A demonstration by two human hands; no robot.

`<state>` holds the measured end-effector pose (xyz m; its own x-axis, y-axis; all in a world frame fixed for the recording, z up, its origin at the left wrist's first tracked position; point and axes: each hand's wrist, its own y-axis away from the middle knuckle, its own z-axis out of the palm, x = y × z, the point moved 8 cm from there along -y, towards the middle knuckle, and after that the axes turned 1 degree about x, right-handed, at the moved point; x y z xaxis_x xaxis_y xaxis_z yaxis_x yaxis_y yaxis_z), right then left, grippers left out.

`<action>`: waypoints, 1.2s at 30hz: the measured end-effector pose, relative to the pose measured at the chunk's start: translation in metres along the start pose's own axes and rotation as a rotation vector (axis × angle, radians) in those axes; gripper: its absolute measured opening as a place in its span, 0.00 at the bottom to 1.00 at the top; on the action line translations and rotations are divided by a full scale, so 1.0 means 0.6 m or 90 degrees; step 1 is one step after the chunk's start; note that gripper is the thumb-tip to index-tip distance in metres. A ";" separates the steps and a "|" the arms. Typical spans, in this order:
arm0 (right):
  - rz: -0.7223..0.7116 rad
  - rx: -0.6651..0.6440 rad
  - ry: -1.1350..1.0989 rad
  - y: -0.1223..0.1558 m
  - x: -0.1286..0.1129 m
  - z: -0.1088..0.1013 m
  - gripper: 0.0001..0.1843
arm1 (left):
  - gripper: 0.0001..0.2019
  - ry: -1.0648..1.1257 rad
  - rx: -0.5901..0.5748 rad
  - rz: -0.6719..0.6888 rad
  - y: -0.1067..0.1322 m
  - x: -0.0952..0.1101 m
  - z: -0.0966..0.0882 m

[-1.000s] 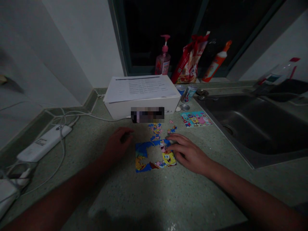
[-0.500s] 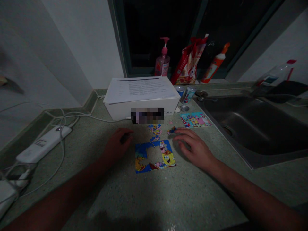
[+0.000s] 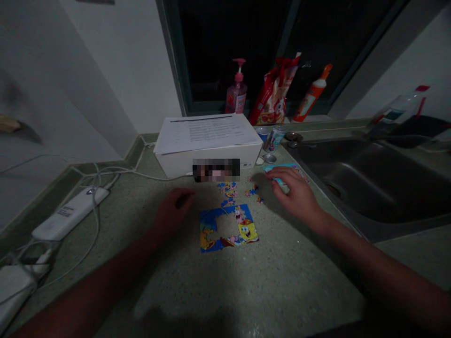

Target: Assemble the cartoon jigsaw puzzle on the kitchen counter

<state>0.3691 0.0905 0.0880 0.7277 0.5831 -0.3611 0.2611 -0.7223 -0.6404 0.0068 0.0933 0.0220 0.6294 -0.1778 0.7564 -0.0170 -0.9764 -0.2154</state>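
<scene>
A partly assembled cartoon jigsaw puzzle (image 3: 248, 230) lies on the counter, its frame joined around a gap in the middle. Loose puzzle pieces (image 3: 229, 191) are heaped behind it, with several more scattered toward the right. My left hand (image 3: 175, 210) rests left of the puzzle, fingers loosely curled and apart from the thumb, nothing visible in it. Over the light-blue picture card (image 3: 281, 184) hovers or rests my right hand (image 3: 296, 195), fingers stretched out. It covers most of the card; whether it touches the card I cannot tell.
A white box (image 3: 207, 157) topped with a printed sheet (image 3: 211, 131) stands behind the pieces. Small cans (image 3: 275, 138) are beside it, and a metal sink (image 3: 373, 183) lies to the right. Cables and a white power strip (image 3: 70, 211) occupy the left. Bottles line the window sill.
My right hand has moved right and away from me, from the loose pieces to over the picture card. A piece near its former place is now uncovered. My left hand stays put.
</scene>
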 end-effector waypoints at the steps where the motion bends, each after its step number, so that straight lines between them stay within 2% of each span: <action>1: -0.012 -0.004 -0.001 -0.007 -0.006 0.002 0.13 | 0.13 0.003 0.004 -0.011 -0.001 -0.003 -0.002; 4: -0.035 0.002 -0.011 -0.012 -0.015 0.016 0.14 | 0.14 0.011 0.019 -0.049 -0.003 -0.012 -0.009; 7: -0.011 0.020 -0.027 0.002 0.000 0.036 0.15 | 0.14 0.026 0.031 -0.084 -0.002 -0.020 -0.013; 11: 0.006 -0.017 -0.056 0.025 0.020 0.058 0.16 | 0.13 0.049 0.039 -0.099 -0.001 -0.023 -0.017; 16: 0.020 -0.050 -0.027 0.030 0.029 0.059 0.15 | 0.14 0.056 0.035 -0.112 -0.001 -0.023 -0.017; 21: 0.020 -0.101 0.037 0.034 0.038 0.075 0.16 | 0.16 0.053 0.035 -0.128 0.000 -0.021 -0.015; 28: 0.023 -0.087 0.123 0.044 0.058 0.079 0.15 | 0.18 0.059 0.029 -0.142 0.000 -0.019 -0.012; 36: 0.016 -0.105 0.117 0.042 0.060 0.091 0.13 | 0.19 0.065 0.031 -0.138 0.000 -0.020 -0.011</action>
<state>0.3670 0.1137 0.0218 0.8346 0.4972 -0.2369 0.3300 -0.7959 -0.5076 -0.0057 0.0948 0.0169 0.5328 0.0215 0.8460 0.1485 -0.9865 -0.0685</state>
